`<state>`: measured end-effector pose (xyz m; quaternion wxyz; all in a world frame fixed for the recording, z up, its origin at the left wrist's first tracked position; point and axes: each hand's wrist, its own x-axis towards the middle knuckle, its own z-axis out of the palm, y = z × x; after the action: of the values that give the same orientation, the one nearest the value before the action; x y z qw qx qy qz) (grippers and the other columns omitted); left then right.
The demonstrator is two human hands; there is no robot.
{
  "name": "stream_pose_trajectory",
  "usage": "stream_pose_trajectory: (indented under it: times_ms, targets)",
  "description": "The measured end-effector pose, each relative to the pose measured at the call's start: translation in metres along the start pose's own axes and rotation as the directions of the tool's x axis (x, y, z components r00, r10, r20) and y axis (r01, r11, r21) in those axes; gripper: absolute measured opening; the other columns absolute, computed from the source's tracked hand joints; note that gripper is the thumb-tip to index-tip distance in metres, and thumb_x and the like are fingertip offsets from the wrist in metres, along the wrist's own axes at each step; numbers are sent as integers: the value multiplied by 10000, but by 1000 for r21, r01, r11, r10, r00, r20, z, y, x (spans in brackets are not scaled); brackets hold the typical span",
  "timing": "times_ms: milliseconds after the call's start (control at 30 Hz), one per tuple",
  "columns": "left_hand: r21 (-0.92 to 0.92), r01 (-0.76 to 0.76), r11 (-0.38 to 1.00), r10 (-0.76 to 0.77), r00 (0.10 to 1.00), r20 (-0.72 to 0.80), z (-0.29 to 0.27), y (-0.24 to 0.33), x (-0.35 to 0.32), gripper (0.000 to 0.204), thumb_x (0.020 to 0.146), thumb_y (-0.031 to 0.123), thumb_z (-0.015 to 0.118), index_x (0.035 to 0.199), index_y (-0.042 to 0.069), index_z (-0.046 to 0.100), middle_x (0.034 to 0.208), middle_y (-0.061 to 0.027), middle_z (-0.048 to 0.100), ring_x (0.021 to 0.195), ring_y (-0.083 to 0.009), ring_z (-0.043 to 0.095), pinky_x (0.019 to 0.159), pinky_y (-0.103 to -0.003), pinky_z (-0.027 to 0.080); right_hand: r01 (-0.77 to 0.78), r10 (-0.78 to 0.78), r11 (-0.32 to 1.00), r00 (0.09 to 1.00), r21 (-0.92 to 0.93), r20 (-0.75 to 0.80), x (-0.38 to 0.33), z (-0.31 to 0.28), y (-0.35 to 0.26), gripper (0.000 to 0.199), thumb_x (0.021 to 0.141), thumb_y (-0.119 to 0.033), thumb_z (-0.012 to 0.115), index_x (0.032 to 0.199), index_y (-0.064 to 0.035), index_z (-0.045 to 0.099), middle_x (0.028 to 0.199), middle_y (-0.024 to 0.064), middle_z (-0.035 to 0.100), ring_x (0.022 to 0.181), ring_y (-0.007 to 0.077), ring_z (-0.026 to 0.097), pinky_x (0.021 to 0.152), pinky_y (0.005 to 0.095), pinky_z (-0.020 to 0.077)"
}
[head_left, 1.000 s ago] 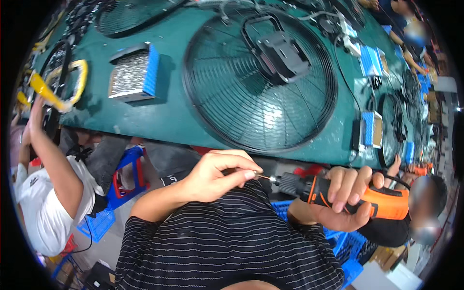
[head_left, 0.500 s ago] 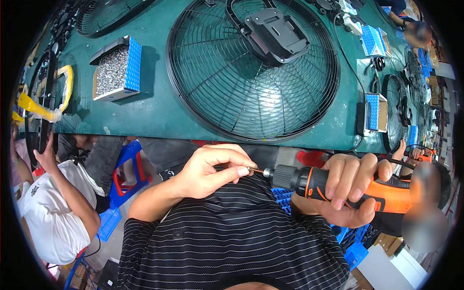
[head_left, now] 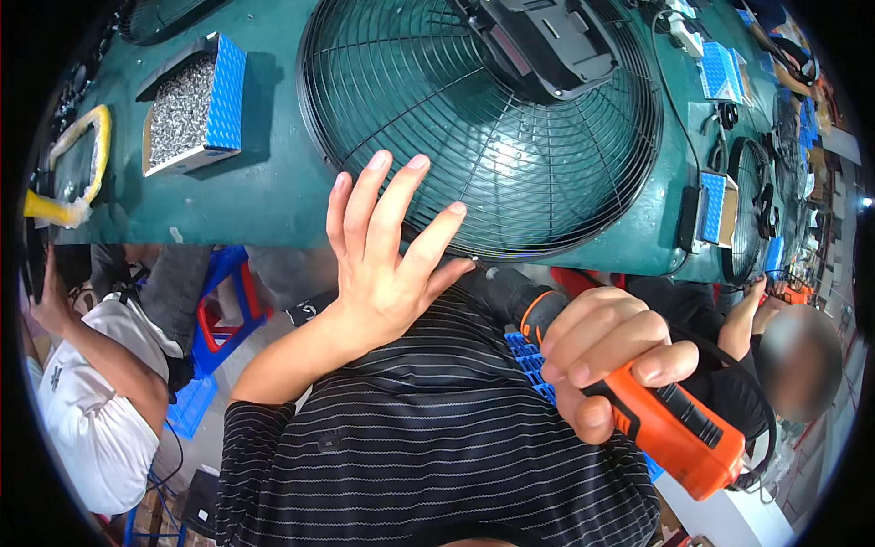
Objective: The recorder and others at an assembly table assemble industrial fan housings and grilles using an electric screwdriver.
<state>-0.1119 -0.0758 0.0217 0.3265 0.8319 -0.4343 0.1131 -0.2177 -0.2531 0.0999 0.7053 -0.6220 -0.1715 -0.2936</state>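
Observation:
My left hand [head_left: 383,283] is open, its fingers spread over the near left rim of a round black fan grille [head_left: 437,196]. Its thumb reaches toward the tip of an orange and black electric screwdriver [head_left: 688,433]. My right hand [head_left: 606,351] is wrapped round the screwdriver's body, with the dark chuck pointing up and left at the grille's near edge. A tiny bright spot shows by the thumb tip; I cannot make out what it is. A black housing [head_left: 547,46] sits on the middle of the grille.
On the green table [head_left: 273,196] stands an open box of small metal screws [head_left: 182,114]. Left of it lies a yellow-wrapped ring [head_left: 98,173]. Blue boxes [head_left: 720,73] and another fan grille [head_left: 752,201] are at the right. Co-workers sit on both sides; a cord trails from the screwdriver.
My left hand has let go of its pinch at the screwdriver's tip and spread upward over the grille's rim. The screwdriver has tilted, its tip moving up toward the grille.

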Motion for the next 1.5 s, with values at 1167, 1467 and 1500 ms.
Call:
stream_pose_trajectory:
  times_ms: [1167,1467,1500]
  targets:
    - [-255,131,958,-77,974,212,-6,-57,3,948,463,339,913,1347,264,578,1544,-158,353,1449,-416,236,1138,-622,191,-223,222,974,933,-29,282,45,21,28,411,677,33,792,1029,-20,586,752,110,623,578,233,640,503,334,537]
    - [-295,155,943,-101,976,192,-7,-58,4,932,473,304,903,1347,287,579,1559,-106,352,1455,-371,260,1130,-637,196,-361,148,903,773,235,617,72,7,56,179,796,-9,747,947,25,657,769,111,633,580,210,622,466,275,469]
    - [-301,157,940,-102,976,191,-7,-58,4,934,472,294,904,1348,288,578,1559,-104,352,1455,-371,260,1129,-639,198,-370,152,893,784,256,603,74,6,57,144,822,-25,737,934,28,664,784,125,652,577,210,632,465,270,470]
